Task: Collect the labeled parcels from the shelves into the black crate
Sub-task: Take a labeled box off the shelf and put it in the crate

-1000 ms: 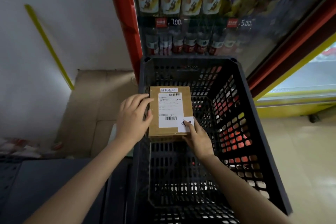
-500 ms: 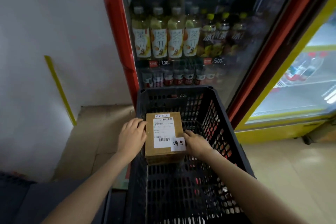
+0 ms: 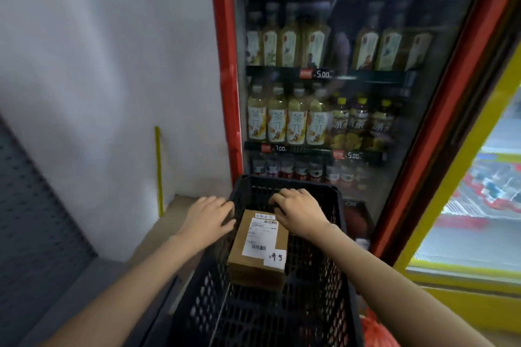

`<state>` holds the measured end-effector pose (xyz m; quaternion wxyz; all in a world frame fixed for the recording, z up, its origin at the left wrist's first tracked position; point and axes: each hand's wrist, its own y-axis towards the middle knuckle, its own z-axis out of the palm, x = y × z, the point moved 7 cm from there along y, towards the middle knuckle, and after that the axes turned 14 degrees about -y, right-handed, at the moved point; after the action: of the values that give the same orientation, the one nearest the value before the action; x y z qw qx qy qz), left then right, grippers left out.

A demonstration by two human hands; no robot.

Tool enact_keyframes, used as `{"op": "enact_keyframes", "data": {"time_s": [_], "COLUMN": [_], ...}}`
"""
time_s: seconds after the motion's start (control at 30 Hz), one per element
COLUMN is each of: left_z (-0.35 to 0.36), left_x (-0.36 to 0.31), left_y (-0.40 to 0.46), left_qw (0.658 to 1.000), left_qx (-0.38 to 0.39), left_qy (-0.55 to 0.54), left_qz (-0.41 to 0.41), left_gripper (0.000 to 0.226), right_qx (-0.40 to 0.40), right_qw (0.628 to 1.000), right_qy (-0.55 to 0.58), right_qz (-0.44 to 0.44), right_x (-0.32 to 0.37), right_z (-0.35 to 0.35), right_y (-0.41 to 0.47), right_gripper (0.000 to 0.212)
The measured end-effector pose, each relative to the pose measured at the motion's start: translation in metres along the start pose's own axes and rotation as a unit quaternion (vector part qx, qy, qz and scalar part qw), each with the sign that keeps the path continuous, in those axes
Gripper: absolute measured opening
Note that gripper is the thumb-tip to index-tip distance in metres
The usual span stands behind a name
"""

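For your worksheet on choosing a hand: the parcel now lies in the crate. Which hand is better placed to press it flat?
Right, probably. The right hand hovers over the parcel's far end inside the black crate, fingers loosely curled. The left hand sits at the crate's left rim, beside the parcel.

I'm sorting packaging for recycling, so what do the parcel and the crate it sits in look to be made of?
The parcel looks like plain brown corrugated cardboard, matte, with white paper labels stuck on top, one printed with barcodes and one handwritten. The black crate looks like moulded rigid plastic with a dull sheen: its walls and floor are a regular lattice of small openings, typical of injection moulding, though the exact plastic cannot be told.
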<state>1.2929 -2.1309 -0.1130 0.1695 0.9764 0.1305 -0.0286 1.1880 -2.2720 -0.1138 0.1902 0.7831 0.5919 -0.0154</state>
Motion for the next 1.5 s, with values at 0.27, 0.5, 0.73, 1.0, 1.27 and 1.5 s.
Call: {"op": "enact_keyframes", "data": {"time_s": [0.27,0.5,0.73,1.0,1.27,1.5], "left_z": [-0.087,-0.155,-0.235,-0.308,-0.358,-0.405], "left_x": [-0.041,-0.039,-0.070,-0.161,-0.334,-0.506], "left_y": [-0.096,-0.233,-0.379,-0.571,-0.784,-0.934], "left_qw": [0.989,0.954,0.892,0.797,0.681,0.555], "left_qx": [-0.091,-0.058,-0.071,-0.104,-0.118,-0.189], "left_qy": [0.022,0.153,0.239,0.285,0.337,0.342], "left_qz": [-0.116,-0.252,-0.377,-0.523,-0.640,-0.734], "left_gripper": [0.019,0.018,0.023,0.018,0.014,0.015], "right_qx": [-0.106,-0.157,-0.207,-0.250,-0.253,-0.184], "right_qw": [0.984,0.946,0.874,0.758,0.647,0.549], "right_qy": [0.044,0.119,0.194,0.258,0.316,0.375], "right_qz": [-0.136,-0.259,-0.394,-0.544,-0.646,-0.724], "right_x": [0.051,0.176,0.325,0.491,0.625,0.703], "right_z": [-0.079,-0.153,-0.229,-0.319,-0.421,-0.508], "right_y": [-0.022,-0.024,-0.068,-0.196,-0.411,-0.602], "right_gripper": [0.029,0.020,0.015,0.019,0.020,0.023]}}
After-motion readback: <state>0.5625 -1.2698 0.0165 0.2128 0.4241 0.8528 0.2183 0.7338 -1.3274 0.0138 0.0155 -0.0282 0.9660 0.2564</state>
